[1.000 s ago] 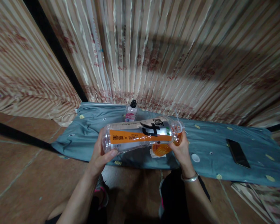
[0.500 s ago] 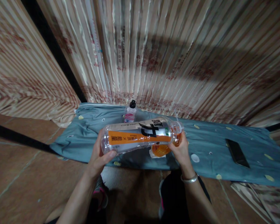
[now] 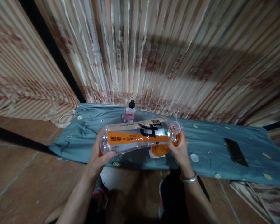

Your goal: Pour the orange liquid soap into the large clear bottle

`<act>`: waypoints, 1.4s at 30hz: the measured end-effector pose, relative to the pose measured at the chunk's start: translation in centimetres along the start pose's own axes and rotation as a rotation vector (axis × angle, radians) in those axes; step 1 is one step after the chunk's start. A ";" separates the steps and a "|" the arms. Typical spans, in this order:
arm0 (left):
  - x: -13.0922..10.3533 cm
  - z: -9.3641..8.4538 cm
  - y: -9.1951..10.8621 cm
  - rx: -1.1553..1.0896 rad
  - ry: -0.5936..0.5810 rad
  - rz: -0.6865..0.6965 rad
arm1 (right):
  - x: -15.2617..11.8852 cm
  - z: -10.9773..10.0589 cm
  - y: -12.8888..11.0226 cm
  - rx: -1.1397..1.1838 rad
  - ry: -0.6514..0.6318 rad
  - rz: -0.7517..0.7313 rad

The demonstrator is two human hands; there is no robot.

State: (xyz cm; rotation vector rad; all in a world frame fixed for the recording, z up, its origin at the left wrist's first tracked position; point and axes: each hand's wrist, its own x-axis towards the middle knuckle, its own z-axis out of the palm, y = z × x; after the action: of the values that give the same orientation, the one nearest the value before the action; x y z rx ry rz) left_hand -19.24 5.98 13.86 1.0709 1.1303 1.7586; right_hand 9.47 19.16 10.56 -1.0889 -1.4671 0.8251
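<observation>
Between both hands [image 3: 140, 147], clear ribbed bottle [image 3: 135, 136].

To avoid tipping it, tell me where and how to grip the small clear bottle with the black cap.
Probably wrap the black-capped bottle round its body, below the cap, from the left: it stands upright, that side looks open, and the large clear orange-labelled plastic bottle crosses in front.

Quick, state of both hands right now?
Left hand: closed on base of labelled bottle.
Right hand: closed at its neck; grip on orange bottle unclear.
</observation>
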 end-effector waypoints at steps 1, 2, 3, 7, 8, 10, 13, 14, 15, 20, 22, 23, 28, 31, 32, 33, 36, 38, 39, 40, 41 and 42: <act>0.0 0.0 0.0 0.003 -0.002 0.000 | 0.0 0.0 0.0 0.001 0.000 0.000; 0.0 0.0 0.0 0.005 -0.001 -0.001 | 0.0 0.0 0.1 0.000 0.001 -0.001; 0.0 -0.1 0.0 0.005 0.004 -0.001 | 0.0 0.0 0.2 -0.003 0.004 -0.002; -0.2 -0.1 0.0 0.021 0.035 -0.019 | 0.1 0.0 0.4 -0.015 0.008 -0.007; -0.2 -0.1 0.1 0.030 0.041 -0.022 | 0.0 0.0 0.4 -0.019 0.007 -0.006; -0.3 0.0 0.3 0.037 0.037 -0.028 | 0.0 0.0 0.4 -0.027 0.002 -0.005; -0.3 0.1 0.5 0.024 0.031 -0.033 | 0.0 0.0 0.5 -0.032 -0.002 -0.005; -0.2 0.1 0.5 0.021 0.029 -0.031 | -0.1 0.0 0.5 -0.032 0.001 -0.004; -0.2 0.2 0.5 0.019 0.026 -0.029 | -0.1 0.0 0.5 -0.033 0.006 -0.002; -0.3 0.2 0.6 0.008 0.023 -0.033 | -0.1 -0.1 0.6 -0.044 0.013 0.033; -0.3 0.3 0.7 0.005 0.033 -0.039 | 0.0 -0.1 0.5 -0.039 0.014 0.036; -0.3 0.3 0.8 0.006 0.036 -0.044 | 0.0 -0.1 0.5 -0.033 0.012 0.030; -0.3 0.2 0.6 0.027 0.044 -0.029 | 0.0 0.0 0.3 -0.028 0.001 0.003; -0.3 0.1 0.5 0.027 0.036 -0.028 | 0.0 0.0 0.4 -0.036 0.006 0.010; -0.3 0.0 0.4 0.027 0.034 -0.029 | 0.0 0.0 0.4 -0.037 0.006 0.011; -0.3 0.0 0.4 0.027 0.033 -0.029 | 0.0 0.0 0.4 -0.037 0.006 0.011; -0.2 0.0 0.4 0.027 0.031 -0.033 | 0.0 0.0 0.4 -0.035 0.004 0.009; -0.2 0.0 0.4 0.032 0.038 -0.038 | 0.0 0.0 0.4 -0.029 0.005 0.012; -0.2 0.0 0.4 0.037 0.042 -0.039 | 0.0 0.0 0.4 -0.027 0.006 0.016; -0.2 0.0 0.4 0.041 0.044 -0.038 | 0.0 0.0 0.4 -0.026 0.011 0.018; -0.2 0.0 0.4 0.042 0.042 -0.036 | 0.0 0.0 0.4 -0.026 0.016 0.019; -0.2 0.0 0.4 0.041 0.036 -0.034 | 0.0 0.0 0.4 -0.030 0.021 0.016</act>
State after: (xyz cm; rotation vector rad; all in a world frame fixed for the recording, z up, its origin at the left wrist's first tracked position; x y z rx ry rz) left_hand -19.25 5.62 14.22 1.0423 1.2042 1.7410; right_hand 9.57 19.26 10.19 -1.1293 -1.4592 0.8029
